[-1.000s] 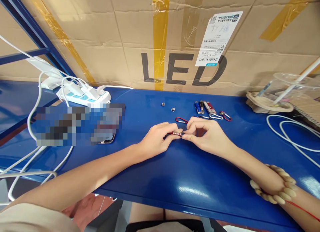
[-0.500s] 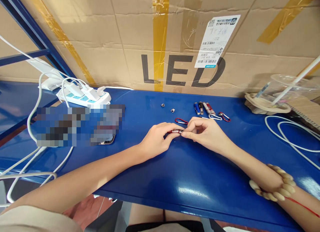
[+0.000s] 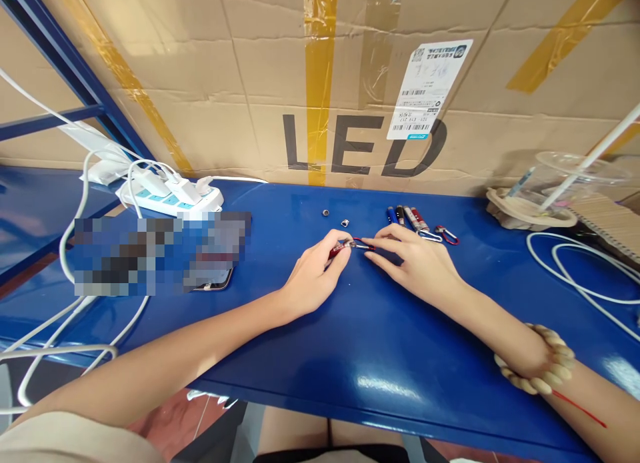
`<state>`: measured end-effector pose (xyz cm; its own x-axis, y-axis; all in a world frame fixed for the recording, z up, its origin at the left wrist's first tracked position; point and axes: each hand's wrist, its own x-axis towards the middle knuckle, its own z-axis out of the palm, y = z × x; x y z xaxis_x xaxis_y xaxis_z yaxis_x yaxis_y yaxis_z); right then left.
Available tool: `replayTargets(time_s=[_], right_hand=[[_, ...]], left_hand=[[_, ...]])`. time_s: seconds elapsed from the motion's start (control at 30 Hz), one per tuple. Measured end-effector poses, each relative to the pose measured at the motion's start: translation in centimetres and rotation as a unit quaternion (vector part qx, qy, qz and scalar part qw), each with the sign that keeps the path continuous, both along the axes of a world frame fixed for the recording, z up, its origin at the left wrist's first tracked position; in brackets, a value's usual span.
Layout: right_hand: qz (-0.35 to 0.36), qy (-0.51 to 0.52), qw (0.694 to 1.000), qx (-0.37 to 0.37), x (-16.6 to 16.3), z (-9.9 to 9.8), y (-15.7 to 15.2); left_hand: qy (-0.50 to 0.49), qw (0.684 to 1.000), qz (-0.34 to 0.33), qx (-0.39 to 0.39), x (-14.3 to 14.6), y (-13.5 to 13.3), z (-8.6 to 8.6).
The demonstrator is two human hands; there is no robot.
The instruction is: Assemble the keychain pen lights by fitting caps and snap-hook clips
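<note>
Between the thumb and fingers of my left hand [image 3: 320, 273] is a small red flashlight [image 3: 341, 248], its silver end pointing right. My right hand [image 3: 417, 253] has its fingers spread, with the thumb and index fingertips at the right end of a red carabiner [image 3: 361, 247]. Whether those fingertips press on the carabiner cannot be made out. The carabiner's left end meets the flashlight's silver tip in the view. Beyond my hands lie two small silver metal pieces, a round cap [image 3: 326, 213] and another piece [image 3: 345, 223].
Blue, black, silver and red flashlights [image 3: 418, 218] lie behind my right hand, beside a white carabiner [image 3: 430, 236] and a red one [image 3: 449, 235]. A power strip [image 3: 170, 200], cables and a phone [image 3: 220, 281] occupy the left. A plastic cup [image 3: 565, 183] in a cardboard holder stands right.
My right hand has come off the flashlight's end, and its fingers have spread around the red carabiner. My left hand has moved slightly up with the flashlight still in it.
</note>
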<state>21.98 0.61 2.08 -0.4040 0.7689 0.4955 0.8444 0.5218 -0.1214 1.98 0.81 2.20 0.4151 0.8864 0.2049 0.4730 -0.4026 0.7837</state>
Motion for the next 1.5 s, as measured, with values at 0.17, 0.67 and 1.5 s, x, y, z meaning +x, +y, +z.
replayTargets(time_s=[0.17,0.67,1.5], right_hand=[[0.024,-0.055,0.998,0.006,0.2,-0.4,0.3],[0.107,0.246,0.963,-0.034,-1.4,1.0,-1.2],[0.106,0.361,0.917,-0.131,-1.5,1.7,-1.1]], left_hand=[[-0.006,1.0,0.004,-0.014,0.1,-0.1,0.2],[-0.01,0.998,-0.06,-0.01,0.1,0.0,-0.1],[-0.083,0.991,-0.105,0.011,0.3,-0.1,-0.4]])
